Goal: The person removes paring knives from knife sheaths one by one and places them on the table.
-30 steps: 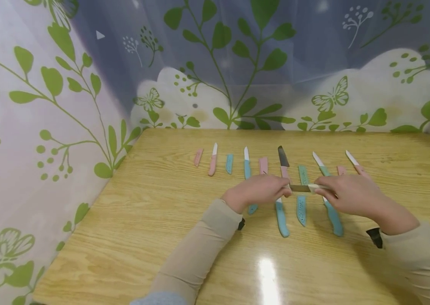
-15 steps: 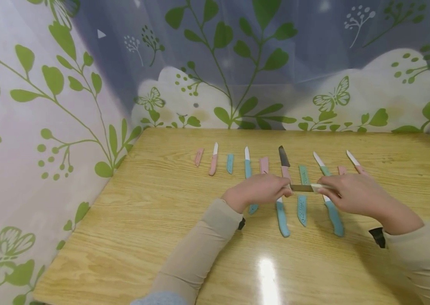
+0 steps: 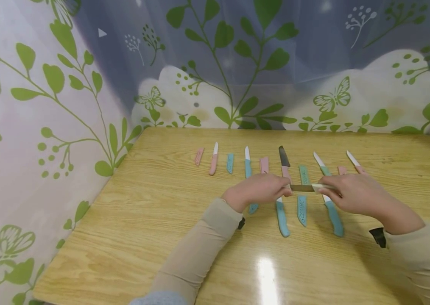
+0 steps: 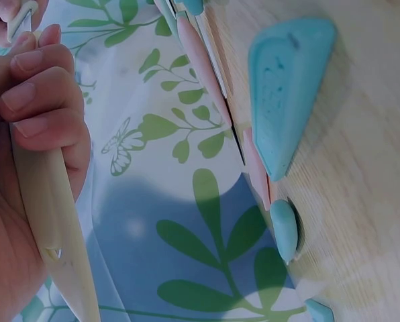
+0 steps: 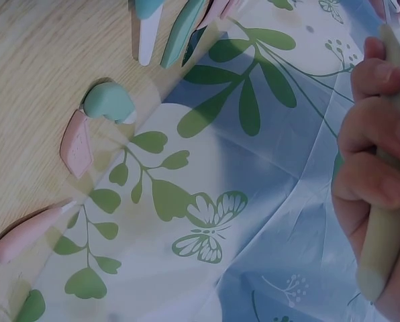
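Note:
In the head view my left hand (image 3: 257,189) and right hand (image 3: 358,195) face each other above the table. My left fingers curl round a cream knife sheath (image 4: 50,201), long and tapered with a small hole, seen in the left wrist view. My right hand grips the cream handle (image 5: 382,251) of a knife, its rounded end below my palm in the right wrist view. Between both hands runs the knife's blade (image 3: 301,188), level and looking grey-brown. The blade's tip is hidden at my left fingers.
On the wooden table (image 3: 142,228) lie several bare knives with pink, blue and green handles, among them a dark-bladed knife (image 3: 283,156). Loose sheaths sit between them, such as a blue sheath (image 3: 302,210) just below the hands. A leaf-patterned cloth (image 3: 184,97) hangs behind.
My right hand has shifted very slightly to the right, and a little more blade shows between the hands. The left hand stays almost still; the things on the table have not moved.

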Demonstrator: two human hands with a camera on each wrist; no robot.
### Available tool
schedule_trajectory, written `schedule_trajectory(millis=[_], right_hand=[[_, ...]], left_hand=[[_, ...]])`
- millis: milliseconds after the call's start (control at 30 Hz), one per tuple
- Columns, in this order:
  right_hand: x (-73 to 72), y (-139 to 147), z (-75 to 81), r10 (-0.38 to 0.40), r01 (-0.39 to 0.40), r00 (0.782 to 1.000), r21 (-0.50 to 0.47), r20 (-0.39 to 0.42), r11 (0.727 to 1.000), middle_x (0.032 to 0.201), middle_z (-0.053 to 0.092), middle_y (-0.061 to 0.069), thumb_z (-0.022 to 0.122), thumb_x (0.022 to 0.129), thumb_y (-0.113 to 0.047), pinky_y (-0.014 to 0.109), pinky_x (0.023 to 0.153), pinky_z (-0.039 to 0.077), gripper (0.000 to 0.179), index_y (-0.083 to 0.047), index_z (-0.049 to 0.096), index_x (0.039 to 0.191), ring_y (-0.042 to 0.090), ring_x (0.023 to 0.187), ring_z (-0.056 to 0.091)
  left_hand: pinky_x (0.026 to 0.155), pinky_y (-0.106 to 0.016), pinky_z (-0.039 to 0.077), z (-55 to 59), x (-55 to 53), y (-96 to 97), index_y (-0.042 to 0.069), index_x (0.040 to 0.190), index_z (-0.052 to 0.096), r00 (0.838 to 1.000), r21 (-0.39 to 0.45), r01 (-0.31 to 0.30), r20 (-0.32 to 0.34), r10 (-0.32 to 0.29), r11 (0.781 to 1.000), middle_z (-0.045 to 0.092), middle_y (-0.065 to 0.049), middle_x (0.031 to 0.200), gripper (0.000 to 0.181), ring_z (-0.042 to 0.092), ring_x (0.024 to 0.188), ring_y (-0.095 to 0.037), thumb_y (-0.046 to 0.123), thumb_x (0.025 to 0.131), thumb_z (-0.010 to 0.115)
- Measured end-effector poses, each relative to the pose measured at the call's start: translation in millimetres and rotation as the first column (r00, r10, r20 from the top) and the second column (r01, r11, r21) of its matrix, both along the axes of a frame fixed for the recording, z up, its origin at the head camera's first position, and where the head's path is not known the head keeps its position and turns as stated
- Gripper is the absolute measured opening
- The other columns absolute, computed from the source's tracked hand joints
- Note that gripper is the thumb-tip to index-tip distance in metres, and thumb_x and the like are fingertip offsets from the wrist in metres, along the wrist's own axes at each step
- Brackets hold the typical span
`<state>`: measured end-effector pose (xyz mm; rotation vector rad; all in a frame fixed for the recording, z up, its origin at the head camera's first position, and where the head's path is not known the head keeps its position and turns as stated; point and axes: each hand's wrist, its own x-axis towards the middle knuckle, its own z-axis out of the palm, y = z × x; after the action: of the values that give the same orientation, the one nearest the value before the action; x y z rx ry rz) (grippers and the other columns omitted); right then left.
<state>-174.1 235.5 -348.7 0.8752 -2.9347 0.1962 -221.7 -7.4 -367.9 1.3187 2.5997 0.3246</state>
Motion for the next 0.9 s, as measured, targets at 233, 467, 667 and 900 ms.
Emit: schedule_trajectory(millis=[233, 467, 667, 900], right_hand=[[-0.2, 2.3, -0.5, 0.007, -0.007, 1.0, -0.009, -0.001, 1.0, 0.075, 0.065, -0.013, 0.061, 0.096, -0.023, 0.077, 0.096, 0.024, 0.012, -0.016, 0.068, 0.103, 0.017, 0.074, 0.067], [-0.2, 3.5, -1.0, 0.029, -0.029, 0.999, -0.012, -0.039, 1.0, 0.073, 0.064, -0.013, 0.063, 0.094, -0.02, 0.076, 0.094, 0.028, 0.01, -0.015, 0.068, 0.102, 0.011, 0.067, 0.064], [0.6, 4.2, -0.3, 0.042, -0.042, 0.998, -0.013, -0.045, 0.999, 0.072, 0.063, -0.013, 0.063, 0.094, -0.02, 0.075, 0.093, 0.03, 0.013, -0.014, 0.069, 0.104, 0.005, 0.061, 0.059], [1.2, 4.8, -1.0, 0.055, -0.056, 0.996, -0.014, -0.068, 0.998, 0.07, 0.062, -0.014, 0.065, 0.093, -0.02, 0.072, 0.092, 0.034, 0.011, -0.014, 0.069, 0.102, 0.002, 0.056, 0.055]], left_hand=[[0.06, -0.016, 0.038, 1.2, 0.1, -0.4, 0.013, 0.09, 0.053, 1.0, -0.006, -0.012, 0.012, 0.012, 1.0, 0.061, 0.005, 0.081, 0.027, 0.042, 0.059, -0.004, 0.032, 0.104, 0.041], [0.061, -0.017, 0.038, 2.9, 0.8, -1.0, 0.008, 0.096, 0.058, 1.0, -0.005, -0.013, 0.026, 0.013, 1.0, 0.069, 0.0, 0.094, 0.031, 0.046, 0.061, -0.004, 0.032, 0.105, 0.04], [0.06, -0.017, 0.038, 3.3, 1.1, -1.2, 0.01, 0.093, 0.056, 0.999, -0.021, -0.026, 0.02, 0.026, 0.999, 0.067, 0.003, 0.089, 0.03, 0.044, 0.06, -0.004, 0.032, 0.105, 0.041], [0.061, -0.017, 0.038, 4.4, 0.9, -2.1, 0.008, 0.096, 0.059, 0.999, -0.012, -0.025, 0.03, 0.026, 1.0, 0.069, 0.001, 0.093, 0.032, 0.044, 0.06, -0.004, 0.033, 0.105, 0.04]])
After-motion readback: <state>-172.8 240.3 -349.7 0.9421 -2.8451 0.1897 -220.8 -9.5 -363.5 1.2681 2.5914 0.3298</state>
